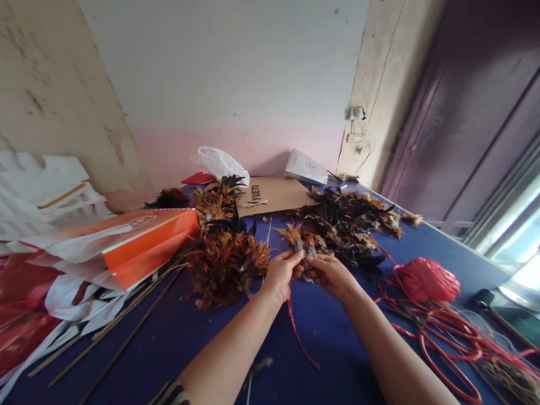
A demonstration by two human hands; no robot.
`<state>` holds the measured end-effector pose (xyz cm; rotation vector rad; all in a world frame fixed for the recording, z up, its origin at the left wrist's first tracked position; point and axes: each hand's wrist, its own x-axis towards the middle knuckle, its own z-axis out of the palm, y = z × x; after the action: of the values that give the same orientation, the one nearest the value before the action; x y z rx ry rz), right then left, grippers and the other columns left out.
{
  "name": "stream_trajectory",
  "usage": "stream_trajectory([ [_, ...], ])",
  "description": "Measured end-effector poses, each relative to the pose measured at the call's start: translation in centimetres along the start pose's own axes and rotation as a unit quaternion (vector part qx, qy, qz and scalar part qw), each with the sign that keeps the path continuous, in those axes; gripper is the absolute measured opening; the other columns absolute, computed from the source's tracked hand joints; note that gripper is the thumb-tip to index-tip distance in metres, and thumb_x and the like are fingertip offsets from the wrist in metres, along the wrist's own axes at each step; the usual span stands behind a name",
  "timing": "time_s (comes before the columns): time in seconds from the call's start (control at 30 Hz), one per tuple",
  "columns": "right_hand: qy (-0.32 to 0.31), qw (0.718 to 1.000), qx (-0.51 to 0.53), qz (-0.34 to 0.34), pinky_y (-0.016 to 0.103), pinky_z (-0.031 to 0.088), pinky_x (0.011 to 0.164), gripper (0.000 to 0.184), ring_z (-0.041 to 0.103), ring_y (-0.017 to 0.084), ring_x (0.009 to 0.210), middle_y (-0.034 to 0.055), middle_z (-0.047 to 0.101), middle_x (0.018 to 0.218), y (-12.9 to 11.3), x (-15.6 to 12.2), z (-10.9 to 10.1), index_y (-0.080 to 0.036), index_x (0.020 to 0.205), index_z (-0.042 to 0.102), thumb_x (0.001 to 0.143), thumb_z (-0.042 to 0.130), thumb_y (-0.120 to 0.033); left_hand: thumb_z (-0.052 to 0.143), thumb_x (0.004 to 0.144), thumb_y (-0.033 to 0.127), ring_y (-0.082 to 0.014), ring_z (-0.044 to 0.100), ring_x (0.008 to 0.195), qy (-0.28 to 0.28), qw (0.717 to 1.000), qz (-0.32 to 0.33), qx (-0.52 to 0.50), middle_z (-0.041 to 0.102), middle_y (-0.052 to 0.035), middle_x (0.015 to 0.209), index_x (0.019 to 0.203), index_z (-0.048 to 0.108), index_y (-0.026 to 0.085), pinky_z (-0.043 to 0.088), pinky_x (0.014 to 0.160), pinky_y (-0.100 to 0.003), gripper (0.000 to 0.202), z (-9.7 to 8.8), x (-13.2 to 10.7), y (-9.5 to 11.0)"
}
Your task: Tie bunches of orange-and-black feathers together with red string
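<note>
My left hand (283, 274) is closed in a pinch on a small bunch of brown feathers (294, 236). Close beside it, my right hand (331, 271) grips grey-brown feathers (313, 245) with its thumb and fingers. Whether the two hands hold one bunch or two, I cannot tell. A thin red plastic string (297, 329) hangs down below my left hand onto the blue table (320, 354). To the left lies a thick heap of reddish-brown feathers (225, 256); behind my right hand spreads a darker heap of black and brown feathers (354, 219).
An orange and white bag (149, 247) and long thin sticks (126, 320) lie at left. A cardboard sheet (278, 194), a plastic bag (221, 163) and a white box (306, 167) are at the back. Right are a red string ball (429, 280) and red-handled scissors (442, 368).
</note>
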<state>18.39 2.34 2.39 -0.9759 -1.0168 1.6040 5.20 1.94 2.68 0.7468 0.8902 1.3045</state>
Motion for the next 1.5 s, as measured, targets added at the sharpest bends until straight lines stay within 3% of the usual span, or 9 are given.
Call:
stream_trajectory([
  [0.1,-0.003,0.999,0.026,-0.037,0.018,0.040,0.047,0.021,0.051,0.006,0.048,-0.0008,0.061,0.058,-0.2,-0.4,0.8,-0.014,0.066,0.064,0.057,0.072,-0.031,0.067,0.066,0.017,-0.0055,0.055,0.049,0.009,0.998,-0.041,-0.046,0.066,-0.0046,0.070,0.076,0.067,0.012,0.039,0.041,-0.013,0.011,-0.7,-1.3,0.9],
  [0.2,-0.004,0.997,-0.023,-0.076,0.021,0.043,0.055,0.021,0.056,0.010,0.056,0.0018,0.064,0.062,-0.2,-0.8,1.6,-0.014,0.067,0.065,0.060,0.070,-0.034,0.066,0.067,0.014,-0.0097,0.061,0.056,0.006,0.996,-0.071,-0.052,0.068,-0.0091,0.078,0.079,0.067,0.011,0.041,0.041,-0.014,0.013,-1.4,-2.5,1.1],
  [0.37,0.010,0.982,-0.139,-0.124,0.024,0.045,0.061,0.026,0.059,0.015,0.063,0.0034,0.065,0.066,0.1,-1.4,3.0,-0.014,0.075,0.067,0.066,0.063,-0.038,0.064,0.069,0.013,-0.0126,0.063,0.059,0.000,0.992,-0.098,-0.082,0.068,-0.0098,0.071,0.078,0.066,0.009,0.043,0.041,-0.014,0.010,-1.9,-3.3,0.8],
  [0.5,0.045,0.956,-0.228,-0.177,0.024,0.044,0.068,0.021,0.058,0.016,0.076,0.0044,0.065,0.082,0.5,-1.5,3.6,-0.016,0.072,0.069,0.069,0.061,-0.035,0.063,0.069,0.010,-0.0116,0.063,0.057,-0.002,0.987,-0.102,-0.122,0.067,-0.0076,0.066,0.075,0.066,0.009,0.044,0.042,-0.013,0.007,-2.2,-3.2,0.5],
  [0.67,0.063,0.944,-0.251,-0.206,0.026,0.044,0.076,0.021,0.056,0.019,0.089,0.0071,0.061,0.097,1.4,-1.2,4.1,-0.016,0.071,0.070,0.070,0.061,-0.035,0.065,0.067,0.007,-0.0095,0.061,0.053,0.003,0.986,-0.095,-0.134,0.064,-0.0057,0.060,0.071,0.065,0.007,0.043,0.042,-0.012,0.004,-2.8,-3.0,0.3],
  [0.83,0.076,0.951,-0.223,-0.203,0.025,0.043,0.076,0.021,0.055,0.018,0.089,0.0058,0.061,0.096,1.9,-1.3,5.0,-0.017,0.062,0.067,0.068,0.062,-0.036,0.068,0.064,0.009,-0.0074,0.057,0.051,-0.015,0.986,-0.087,-0.138,0.061,-0.0037,0.057,0.068,0.065,0.007,0.044,0.044,-0.013,0.005,-3.3,-2.9,0.1],
  [1.0,-0.031,0.988,-0.117,-0.099,0.023,0.044,0.061,0.024,0.052,0.010,0.058,-0.0008,0.058,0.063,2.1,-1.3,4.9,-0.015,0.071,0.064,0.070,0.060,-0.040,0.072,0.060,0.019,-0.0065,0.053,0.048,-0.016,0.996,-0.030,-0.086,0.059,-0.0024,0.054,0.065,0.066,0.009,0.042,0.045,-0.014,0.013,-3.6,-2.8,-0.2],
  [1.1,-0.065,0.994,-0.056,-0.072,0.025,0.045,0.064,0.029,0.053,0.010,0.059,0.0006,0.057,0.063,1.9,-1.3,4.4,-0.013,0.072,0.063,0.071,0.059,-0.041,0.072,0.059,0.023,-0.0068,0.053,0.049,-0.021,0.997,-0.014,-0.068,0.061,-0.0029,0.057,0.068,0.067,0.009,0.042,0.045,-0.015,0.017,-3.5,-2.9,-0.2],
  [1.5,-0.032,0.993,-0.089,-0.074,0.025,0.045,0.061,0.035,0.055,0.013,0.062,0.0045,0.062,0.066,1.7,-1.4,4.6,-0.011,0.073,0.065,0.068,0.061,-0.045,0.069,0.064,0.022,-0.0139,0.062,0.060,-0.021,0.998,-0.047,-0.028,0.066,-0.0084,0.067,0.081,0.067,0.010,0.043,0.045,-0.016,0.021,-3.5,-3.1,-0.4],
])
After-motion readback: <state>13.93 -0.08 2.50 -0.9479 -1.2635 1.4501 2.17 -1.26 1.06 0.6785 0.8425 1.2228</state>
